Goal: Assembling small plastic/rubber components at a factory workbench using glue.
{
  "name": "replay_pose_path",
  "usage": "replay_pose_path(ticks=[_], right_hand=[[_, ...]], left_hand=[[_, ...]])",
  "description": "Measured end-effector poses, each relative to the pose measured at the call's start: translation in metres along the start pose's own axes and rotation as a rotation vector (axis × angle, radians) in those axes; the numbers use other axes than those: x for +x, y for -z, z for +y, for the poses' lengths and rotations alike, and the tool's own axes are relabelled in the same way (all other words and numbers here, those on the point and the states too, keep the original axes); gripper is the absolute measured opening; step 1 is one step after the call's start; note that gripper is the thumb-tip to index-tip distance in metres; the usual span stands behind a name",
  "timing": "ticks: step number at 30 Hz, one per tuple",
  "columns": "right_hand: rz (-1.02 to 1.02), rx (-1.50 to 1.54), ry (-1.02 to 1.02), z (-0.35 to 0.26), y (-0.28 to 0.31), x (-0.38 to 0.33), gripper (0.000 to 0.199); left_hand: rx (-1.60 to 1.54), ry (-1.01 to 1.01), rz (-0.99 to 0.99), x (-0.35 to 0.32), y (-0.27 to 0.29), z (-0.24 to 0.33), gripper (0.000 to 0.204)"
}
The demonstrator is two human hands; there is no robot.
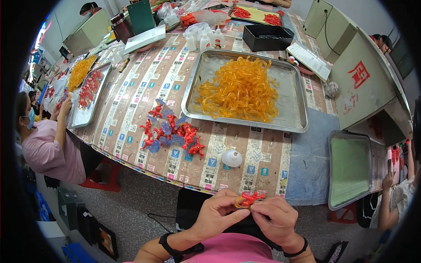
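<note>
Close in front of my body, at the table's near edge, a small red plastic figure (251, 197) is held between both hands. A curved amber translucent piece (239, 203) sits against the figure on its left side; I cannot tell whether the two are joined. My left hand (220, 213) pinches them with thumb and fingers from the left. My right hand (277, 218) has its fingertips pressed together at the figure's right side. On the table beyond lies a pile of red figures (189, 133) with bluish clear pieces (165, 128), beside a white squeeze bottle (232, 158) with a small tip.
A metal tray (245, 123) holds a heap of amber curved pieces (239, 90). Behind it stand a black bin (267, 38) and white bottles (205, 41). A green-lined tray (351, 171) lies right, below a metal cabinet (368, 74). A person in pink (55, 149) works at left.
</note>
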State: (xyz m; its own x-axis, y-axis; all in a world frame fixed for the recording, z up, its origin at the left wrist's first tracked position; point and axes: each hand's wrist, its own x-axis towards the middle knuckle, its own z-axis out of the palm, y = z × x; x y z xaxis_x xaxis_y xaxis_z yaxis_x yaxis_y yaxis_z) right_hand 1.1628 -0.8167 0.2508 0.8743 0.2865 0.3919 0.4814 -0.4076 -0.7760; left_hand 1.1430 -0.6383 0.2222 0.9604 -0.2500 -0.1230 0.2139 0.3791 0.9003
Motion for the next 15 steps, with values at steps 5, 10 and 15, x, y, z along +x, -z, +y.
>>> replay_pose_path(ticks=[5, 10, 15], right_hand=[[0.022, 0.005, -0.006, 0.0, -0.005, -0.002, 0.022], [-0.005, 0.049, 0.017, 0.004, -0.004, -0.004, 0.025], [0.005, 0.076, -0.007, 0.004, -0.006, -0.004, 0.022]], left_hand=[[0.09, -0.044, 0.086, 0.0, -0.005, -0.003, 0.025], [0.235, -0.106, 0.138, -0.001, -0.005, -0.012, 0.021], [0.322, -0.173, 0.269, -0.002, -0.012, -0.016, 0.019]])
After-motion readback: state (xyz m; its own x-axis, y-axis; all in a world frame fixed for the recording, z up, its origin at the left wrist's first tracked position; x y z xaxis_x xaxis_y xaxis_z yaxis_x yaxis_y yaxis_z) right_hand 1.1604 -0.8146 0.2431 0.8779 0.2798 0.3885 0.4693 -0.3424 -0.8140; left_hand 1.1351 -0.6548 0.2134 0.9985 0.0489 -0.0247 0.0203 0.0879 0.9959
